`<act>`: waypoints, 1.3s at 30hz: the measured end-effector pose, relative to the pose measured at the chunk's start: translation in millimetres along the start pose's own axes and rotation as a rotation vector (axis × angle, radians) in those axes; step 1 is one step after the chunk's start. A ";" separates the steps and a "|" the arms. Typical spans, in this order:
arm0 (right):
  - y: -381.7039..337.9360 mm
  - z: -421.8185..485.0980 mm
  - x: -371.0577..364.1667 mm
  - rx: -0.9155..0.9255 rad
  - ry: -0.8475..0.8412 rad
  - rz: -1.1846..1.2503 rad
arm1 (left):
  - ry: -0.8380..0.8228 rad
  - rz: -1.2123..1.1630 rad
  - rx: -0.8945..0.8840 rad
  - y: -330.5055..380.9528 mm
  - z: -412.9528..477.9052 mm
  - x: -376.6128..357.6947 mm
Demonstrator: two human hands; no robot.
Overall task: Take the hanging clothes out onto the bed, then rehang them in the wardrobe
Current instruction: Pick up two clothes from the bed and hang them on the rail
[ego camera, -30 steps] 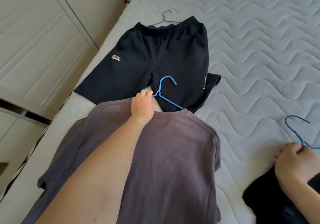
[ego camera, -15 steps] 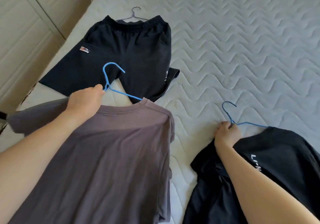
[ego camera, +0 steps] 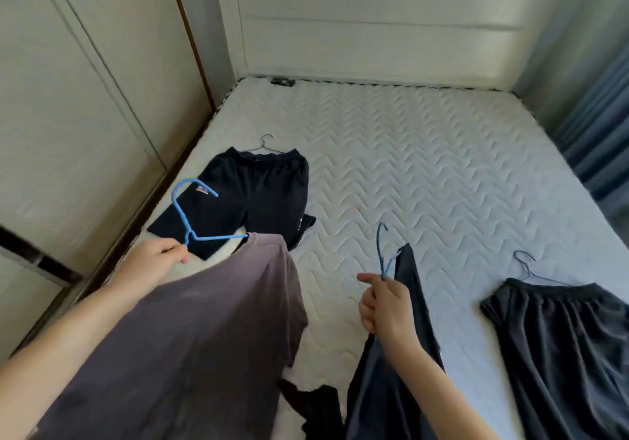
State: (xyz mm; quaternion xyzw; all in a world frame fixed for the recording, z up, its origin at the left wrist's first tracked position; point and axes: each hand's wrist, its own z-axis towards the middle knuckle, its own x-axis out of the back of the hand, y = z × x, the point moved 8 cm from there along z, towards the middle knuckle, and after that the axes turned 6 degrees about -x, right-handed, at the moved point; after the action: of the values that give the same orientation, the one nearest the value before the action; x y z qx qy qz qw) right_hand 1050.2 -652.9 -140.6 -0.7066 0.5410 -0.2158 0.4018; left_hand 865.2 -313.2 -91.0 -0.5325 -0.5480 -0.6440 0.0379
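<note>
My left hand grips a blue hanger that carries a purple-grey T-shirt, lifted off the bed. My right hand grips a second blue hanger with a black T-shirt hanging from it. Dark navy shorts on a grey wire hanger lie flat on the white quilted mattress at the left. Dark grey shorts on another wire hanger lie at the right.
Closed cream wardrobe doors stand along the left of the bed. A padded headboard is at the far end. Blue curtains hang on the right. A small dark object sits at the mattress's head edge.
Both hands have lifted their hangers and shirts up off the mattress. My view has tilted up, bringing the headboard and the dark grey shorts on the right into sight.
</note>
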 end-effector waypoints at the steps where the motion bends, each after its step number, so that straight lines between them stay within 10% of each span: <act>1: -16.7 -26.7 -3.7 0.010 -0.061 -0.013 | 0.028 -0.064 0.036 10.2 -18.4 20.8; 15: -95.2 -327.5 -104.7 0.209 -0.716 -0.360 | 0.488 -0.829 -0.004 100.0 -332.0 249.7; 31: 116.5 -585.0 -266.4 0.100 -1.263 -0.660 | 0.935 -1.007 0.306 -155.5 -732.9 317.6; 39: 267.5 -676.6 -375.5 0.085 -1.274 -0.739 | 1.025 -1.000 0.363 -295.1 -852.4 354.0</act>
State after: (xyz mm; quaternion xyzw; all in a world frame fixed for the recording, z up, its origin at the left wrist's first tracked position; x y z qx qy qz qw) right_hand 270.9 -551.4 89.0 -0.8150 -0.0795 0.0943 0.5662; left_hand -22.8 -643.0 113.0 0.1631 -0.7366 -0.6517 0.0787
